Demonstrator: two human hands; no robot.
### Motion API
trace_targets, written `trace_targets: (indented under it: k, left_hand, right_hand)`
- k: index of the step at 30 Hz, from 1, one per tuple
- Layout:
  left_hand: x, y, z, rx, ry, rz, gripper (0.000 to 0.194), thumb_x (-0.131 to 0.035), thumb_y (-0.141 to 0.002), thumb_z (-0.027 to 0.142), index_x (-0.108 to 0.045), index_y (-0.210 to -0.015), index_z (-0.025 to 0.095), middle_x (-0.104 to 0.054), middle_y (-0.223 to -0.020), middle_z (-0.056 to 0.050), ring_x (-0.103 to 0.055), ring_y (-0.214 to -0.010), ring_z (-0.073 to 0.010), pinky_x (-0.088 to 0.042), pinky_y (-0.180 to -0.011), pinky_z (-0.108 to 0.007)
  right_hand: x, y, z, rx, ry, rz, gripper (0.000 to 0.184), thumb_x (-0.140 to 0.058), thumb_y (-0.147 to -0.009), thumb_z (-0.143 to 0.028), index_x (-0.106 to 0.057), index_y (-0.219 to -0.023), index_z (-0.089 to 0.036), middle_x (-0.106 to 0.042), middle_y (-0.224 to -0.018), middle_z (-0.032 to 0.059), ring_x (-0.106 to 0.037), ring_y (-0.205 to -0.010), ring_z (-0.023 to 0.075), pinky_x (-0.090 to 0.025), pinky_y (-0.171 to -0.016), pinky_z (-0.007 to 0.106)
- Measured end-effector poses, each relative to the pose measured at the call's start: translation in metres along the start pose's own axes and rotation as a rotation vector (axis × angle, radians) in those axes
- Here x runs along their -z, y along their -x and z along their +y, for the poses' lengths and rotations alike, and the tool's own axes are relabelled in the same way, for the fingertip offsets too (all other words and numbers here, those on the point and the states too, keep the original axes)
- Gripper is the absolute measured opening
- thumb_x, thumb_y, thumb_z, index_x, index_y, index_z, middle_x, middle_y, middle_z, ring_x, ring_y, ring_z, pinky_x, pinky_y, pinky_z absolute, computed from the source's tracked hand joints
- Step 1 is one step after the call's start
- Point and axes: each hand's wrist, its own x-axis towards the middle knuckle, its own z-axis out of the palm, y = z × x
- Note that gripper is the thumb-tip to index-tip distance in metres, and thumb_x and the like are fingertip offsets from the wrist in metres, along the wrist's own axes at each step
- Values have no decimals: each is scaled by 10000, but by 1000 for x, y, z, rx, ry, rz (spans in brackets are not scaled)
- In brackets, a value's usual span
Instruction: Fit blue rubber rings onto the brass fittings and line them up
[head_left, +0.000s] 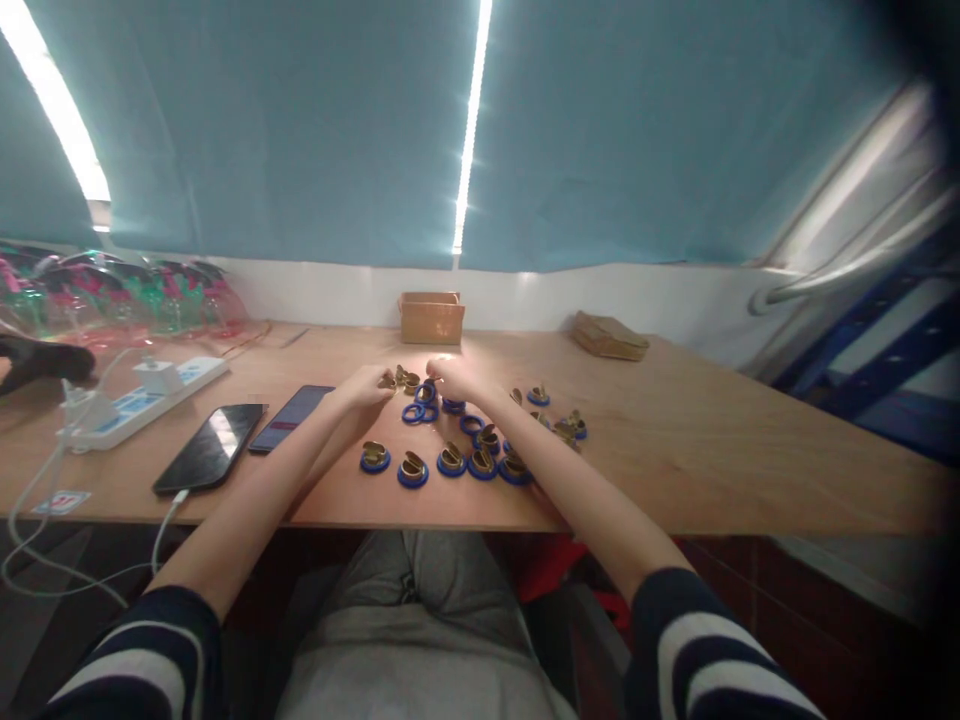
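My left hand (pixel 367 385) reaches to the middle of the wooden table, its fingers closed at the edge of a small group of gold metal pieces (pixel 407 381); one piece seems to be in the fingertips. Close on its right, my right hand (pixel 459 380) is curled over blue rings (pixel 424 393), fingertips pinched together, and what they hold is too small to make out. More loose blue rings (pixel 413 413) lie just in front of the hands. Nearer the table edge stand several gold pieces with tilted lids on blue rings (pixel 413 469). Others sit beyond my right forearm (pixel 574 425).
A small cardboard box (pixel 431 320) stands at the back, and a folded brown paper bag (pixel 609 335) lies back right. On the left are a black phone (pixel 211 447) on a cable, another phone (pixel 291 419), a white power strip (pixel 150 400) and wrapped plastic bottles (pixel 112 295).
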Motion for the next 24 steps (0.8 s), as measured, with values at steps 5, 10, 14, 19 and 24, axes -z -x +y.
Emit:
trace_targets:
  k: [5,10,14,19,24]
  left_hand:
    - [-6,10,-2,17,53,42,313,-544,-974,322,-590,-1222,137,-612,-1230,-81,-649,-1036,-251,-552,-873,-432]
    - [-2,13,-12,61,149,120,308,-577,-959,304,-583,-1228,154,-615,-1235,-91,-648,-1033,-246,-557,-861,-440]
    - [9,44,-4,72,283,260,286,-610,-940,298,-598,-1183,147,-651,-1163,-89,-669,-968,-224,-566,-831,-427]
    - [12,124,28,88,478,504,399,-557,-937,460,-551,-1187,149,-715,-988,-87,-707,-886,-203,-564,-824,-350]
    - [-15,195,53,233,897,431,370,-651,-883,454,-637,-1117,167,-714,-801,-43,-653,-710,-149,-525,-657,-238]
  right_hand:
    - [-15,-7,0,-9,72,-43,307,-594,-956,-314,-580,-1226,-168,-603,-1233,94,-632,-1030,229,-547,-861,431]
    - [-14,-6,4,0,101,-51,305,-595,-956,-314,-582,-1223,-167,-603,-1233,95,-632,-1031,229,-546,-862,428]
    - [-8,-2,7,49,96,-65,297,-591,-958,-314,-587,-1217,-168,-605,-1231,95,-633,-1026,226,-547,-861,425]
    - [-2,10,3,159,75,-67,321,-597,-954,-311,-570,-1241,-169,-596,-1244,95,-629,-1038,233,-546,-862,436]
    - [-7,15,-3,227,69,-113,303,-603,-951,-308,-587,-1213,-156,-608,-1221,99,-636,-1016,225,-551,-851,419]
